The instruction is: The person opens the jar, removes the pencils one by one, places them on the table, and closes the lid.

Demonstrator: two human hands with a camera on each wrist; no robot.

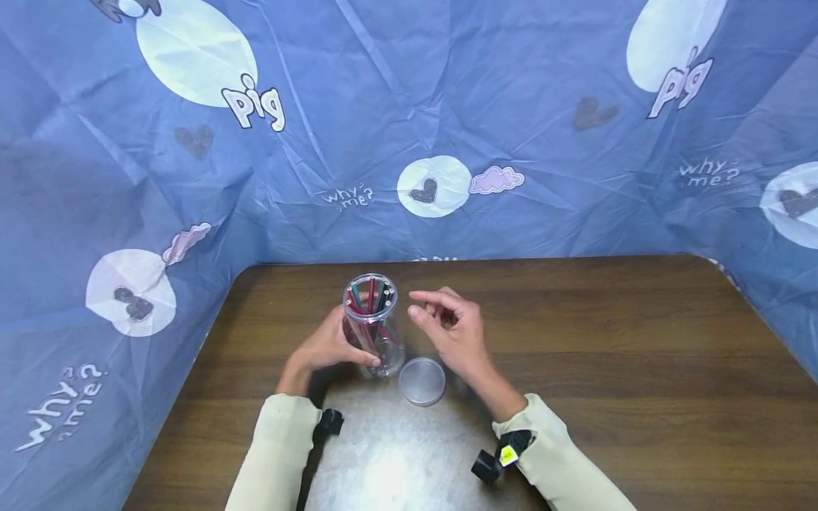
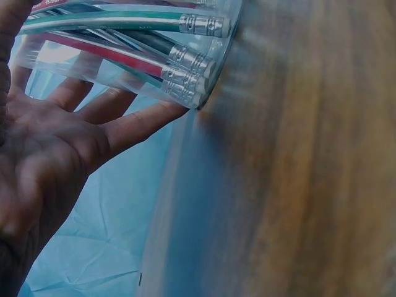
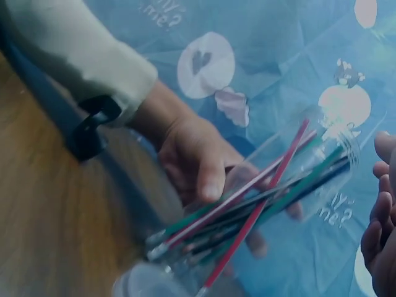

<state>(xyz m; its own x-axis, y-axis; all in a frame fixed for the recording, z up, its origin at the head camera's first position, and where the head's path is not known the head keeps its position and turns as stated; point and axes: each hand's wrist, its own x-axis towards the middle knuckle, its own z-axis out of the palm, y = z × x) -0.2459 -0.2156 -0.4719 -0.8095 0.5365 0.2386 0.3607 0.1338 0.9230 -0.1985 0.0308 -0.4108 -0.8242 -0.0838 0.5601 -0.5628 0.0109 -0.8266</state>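
A clear jar (image 1: 388, 348) holding several red, green and dark pencils (image 1: 367, 301) stands with its mouth uncovered. My left hand (image 1: 334, 343) grips its side, thumb in front and fingers behind; the left wrist view shows those fingers (image 2: 145, 121) spread along the clear wall beside the pencils' metal ends (image 2: 204, 26). To the right of the jar my right hand (image 1: 455, 330) is raised in the air, thumb and index finger apart, with nothing between them. A round clear lid (image 1: 422, 382) lies in front of the jar, below the right hand.
The brown wooden table (image 1: 607, 341) has a shiny grey surface (image 1: 383, 454) at its front middle. A blue printed cloth (image 1: 383, 128) hangs behind and at both sides. Black wrist cameras (image 1: 488, 467) are strapped to both sleeves.
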